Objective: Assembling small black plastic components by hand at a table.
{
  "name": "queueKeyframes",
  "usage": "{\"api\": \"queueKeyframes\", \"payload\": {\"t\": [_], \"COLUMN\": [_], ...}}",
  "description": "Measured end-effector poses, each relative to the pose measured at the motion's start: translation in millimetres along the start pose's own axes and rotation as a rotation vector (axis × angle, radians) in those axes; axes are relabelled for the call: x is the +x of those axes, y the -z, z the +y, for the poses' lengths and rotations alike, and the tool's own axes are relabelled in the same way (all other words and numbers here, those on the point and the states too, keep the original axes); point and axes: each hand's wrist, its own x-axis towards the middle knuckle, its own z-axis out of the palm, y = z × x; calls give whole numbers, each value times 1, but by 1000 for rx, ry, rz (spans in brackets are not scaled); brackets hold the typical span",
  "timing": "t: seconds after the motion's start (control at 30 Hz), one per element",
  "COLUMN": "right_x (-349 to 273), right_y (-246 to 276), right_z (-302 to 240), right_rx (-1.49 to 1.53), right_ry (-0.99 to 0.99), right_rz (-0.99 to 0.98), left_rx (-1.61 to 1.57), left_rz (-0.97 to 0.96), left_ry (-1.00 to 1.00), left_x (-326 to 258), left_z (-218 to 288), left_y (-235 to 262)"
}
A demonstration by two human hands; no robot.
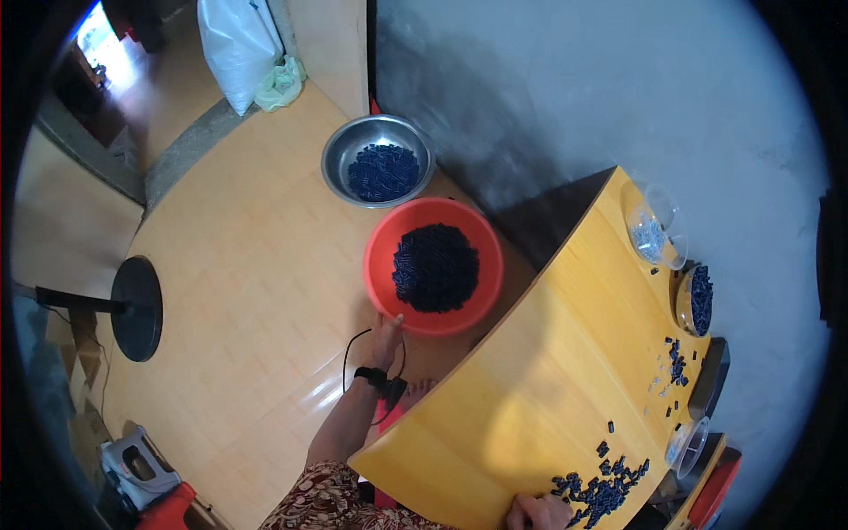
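My left hand (386, 343) reaches down to a red plastic basin (378, 276) on the floor. Its fingers are closed on the near rim. Inside the basin lies a heap of small dark cylindrical pieces (435, 268). On the wooden table, my right hand (539, 511) rests by the near edge with its fingers curled in. Whatever it may hold is hidden. Right beside it spreads a loose pile of small black pieces (605, 493). A black band with a small dark device (380, 382) is on my left wrist, with a cable loop around it.
Beyond the red basin stands a steel bowl (340, 146) with more dark pieces. Along the table's (495, 415) right side are clear plastic tubs (682, 231), a tub of black pieces (700, 300) and a dark tray (709, 380). A round black stand base (138, 309) is at left.
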Motion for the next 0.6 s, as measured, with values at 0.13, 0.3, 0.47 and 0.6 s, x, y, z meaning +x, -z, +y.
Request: {"api": "queueKeyframes", "payload": {"t": [0.13, 0.3, 0.47, 0.6], "right_x": [3, 0, -11, -6], "right_y": [2, 1, -9, -11], "right_z": [-8, -9, -1, 1], "right_rx": [12, -27, -74, -142], "right_ry": [17, 83, 76, 188], "right_rz": [67, 138, 173, 271], "left_rx": [390, 295, 317, 383], "left_rz": [267, 87, 171, 131], "left_ry": [337, 267, 181, 127], "left_x": [-45, -84, -99, -104], "left_z": [50, 95, 145, 154], "left_y": [5, 36, 28, 34]}}
